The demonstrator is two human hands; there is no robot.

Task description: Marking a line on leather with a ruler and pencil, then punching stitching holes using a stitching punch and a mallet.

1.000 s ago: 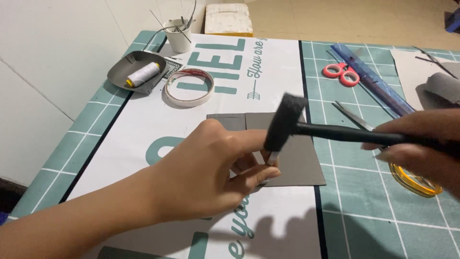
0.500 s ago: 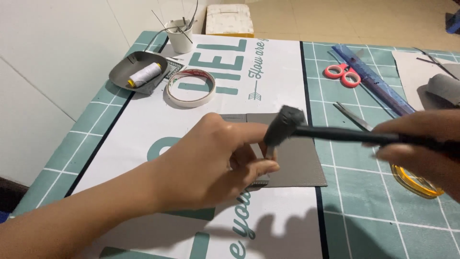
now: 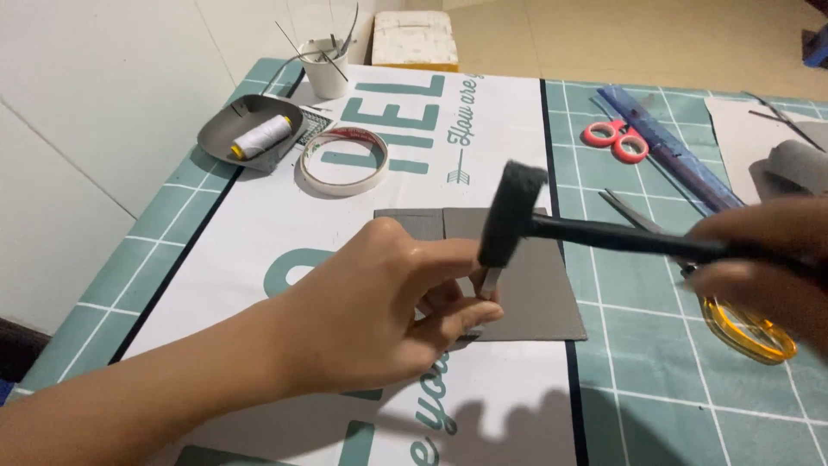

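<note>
Hammer, black and head-heavy, clenched far down its stiff handle by right hand; left hand pinching small metal punch upright on thin, floppy grey leather sheet, six o'clock of tape roll.

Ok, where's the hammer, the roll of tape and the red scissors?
hammer (image 3: 511, 214): head view, on its black head.
roll of tape (image 3: 312, 170): head view, on the left side of the ring.
red scissors (image 3: 632, 152): head view, on a red handle loop.
</note>
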